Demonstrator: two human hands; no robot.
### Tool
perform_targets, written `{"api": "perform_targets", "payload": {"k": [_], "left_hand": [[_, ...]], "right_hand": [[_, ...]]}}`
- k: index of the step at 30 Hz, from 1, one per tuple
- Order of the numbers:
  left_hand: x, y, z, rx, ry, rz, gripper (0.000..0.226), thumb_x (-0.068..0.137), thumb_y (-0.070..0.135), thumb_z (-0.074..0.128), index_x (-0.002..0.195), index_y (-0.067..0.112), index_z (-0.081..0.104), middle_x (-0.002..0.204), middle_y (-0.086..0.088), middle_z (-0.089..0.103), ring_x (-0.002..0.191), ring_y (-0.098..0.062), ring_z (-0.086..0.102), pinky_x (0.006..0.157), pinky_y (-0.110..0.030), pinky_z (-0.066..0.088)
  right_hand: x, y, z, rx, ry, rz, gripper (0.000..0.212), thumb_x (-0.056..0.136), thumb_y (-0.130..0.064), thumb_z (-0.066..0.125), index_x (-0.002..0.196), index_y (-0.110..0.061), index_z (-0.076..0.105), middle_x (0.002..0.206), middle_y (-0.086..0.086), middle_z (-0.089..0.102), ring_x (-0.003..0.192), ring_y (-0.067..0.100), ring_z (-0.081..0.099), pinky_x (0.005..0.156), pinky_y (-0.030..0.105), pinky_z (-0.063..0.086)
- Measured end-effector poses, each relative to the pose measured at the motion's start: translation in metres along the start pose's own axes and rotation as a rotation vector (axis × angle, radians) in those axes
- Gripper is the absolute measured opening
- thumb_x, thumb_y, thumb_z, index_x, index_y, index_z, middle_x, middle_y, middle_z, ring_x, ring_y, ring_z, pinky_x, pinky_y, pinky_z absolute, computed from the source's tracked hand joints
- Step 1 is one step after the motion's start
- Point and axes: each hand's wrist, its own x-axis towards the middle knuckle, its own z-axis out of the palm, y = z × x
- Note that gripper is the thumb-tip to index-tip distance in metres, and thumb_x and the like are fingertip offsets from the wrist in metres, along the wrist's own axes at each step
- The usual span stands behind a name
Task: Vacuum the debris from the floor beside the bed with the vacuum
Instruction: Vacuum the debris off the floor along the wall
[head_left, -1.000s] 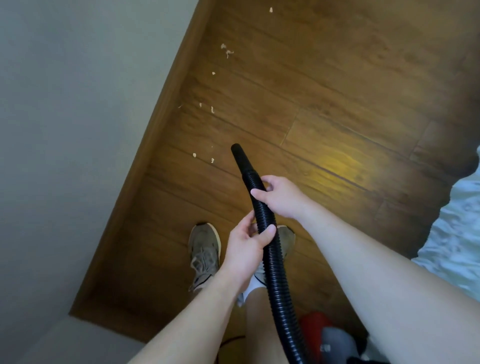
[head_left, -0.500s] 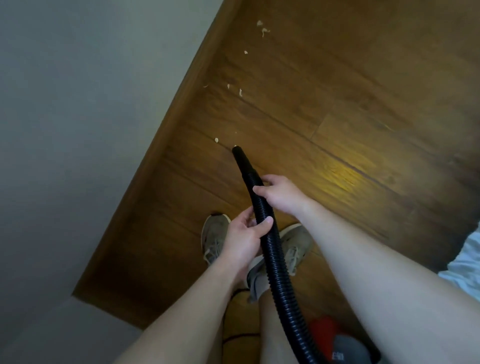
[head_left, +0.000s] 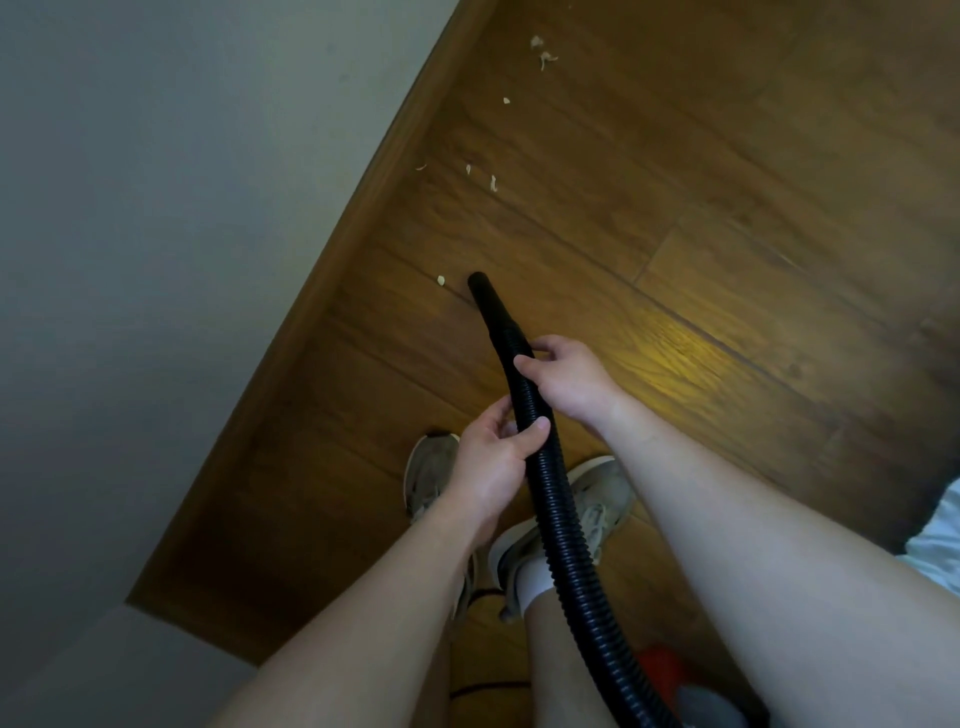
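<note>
A black ribbed vacuum hose (head_left: 558, 514) runs up from the bottom of the view to a smooth nozzle tip (head_left: 480, 288) just above the wooden floor (head_left: 675, 208). My right hand (head_left: 563, 376) grips the hose near the nozzle. My left hand (head_left: 493, 462) holds it a little lower. One pale crumb (head_left: 441, 280) lies just left of the nozzle tip. More pale debris bits (head_left: 492, 182) lie farther ahead, with a larger clump (head_left: 544, 54) near the top.
A pale wall (head_left: 182, 234) with a wooden skirting board (head_left: 363, 218) runs along the left. My two grey shoes (head_left: 597, 509) stand below the hands. The red and grey vacuum body (head_left: 670, 675) sits at the bottom. The white bed edge (head_left: 940, 545) shows at right.
The view has swung right and forward. The crumb that lay just beside the nozzle tip is gone, and the tip now sits next to the remaining near crumb. Both hands keep their grip.
</note>
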Motion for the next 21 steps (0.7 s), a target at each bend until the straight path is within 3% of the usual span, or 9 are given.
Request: {"api": "perform_targets", "payload": {"k": [4, 9, 15, 21], "left_hand": [[0.003, 0.005, -0.003, -0.008, -0.034, 0.004, 0.048, 0.096, 0.012, 0.066, 0.141, 0.021, 0.053, 0.114, -0.003, 0.074, 0.107, -0.017, 0.071, 0.099, -0.036, 0.055], [0.003, 0.002, -0.012, -0.041, -0.003, -0.002, 0.045, 0.095, 0.010, 0.067, 0.137, 0.023, 0.054, 0.112, -0.004, 0.074, 0.106, -0.019, 0.071, 0.102, -0.042, 0.054], [-0.001, -0.003, -0.027, -0.049, 0.027, -0.007, 0.048, 0.096, 0.010, 0.067, 0.140, 0.021, 0.052, 0.106, -0.002, 0.076, 0.100, -0.017, 0.074, 0.090, -0.036, 0.059], [0.000, 0.004, -0.035, -0.040, 0.028, 0.001, 0.047, 0.096, 0.010, 0.065, 0.140, 0.023, 0.053, 0.111, -0.004, 0.074, 0.104, -0.018, 0.072, 0.095, -0.037, 0.058]], "right_hand": [[0.002, -0.004, 0.002, -0.028, 0.062, -0.026, 0.049, 0.098, -0.031, 0.059, 0.144, -0.016, 0.050, 0.114, 0.005, 0.070, 0.098, 0.022, 0.069, 0.092, 0.039, 0.056], [0.000, -0.012, 0.007, -0.021, 0.003, -0.022, 0.047, 0.098, -0.027, 0.059, 0.143, -0.017, 0.051, 0.117, 0.005, 0.069, 0.096, 0.019, 0.068, 0.084, 0.029, 0.055], [-0.002, -0.015, 0.025, 0.012, -0.049, 0.000, 0.049, 0.096, -0.026, 0.062, 0.144, -0.016, 0.052, 0.120, 0.006, 0.069, 0.100, 0.021, 0.068, 0.094, 0.039, 0.056], [0.000, -0.024, 0.031, 0.003, -0.037, -0.011, 0.047, 0.098, -0.024, 0.060, 0.143, -0.015, 0.050, 0.115, 0.006, 0.070, 0.096, 0.021, 0.069, 0.091, 0.039, 0.057]]}}
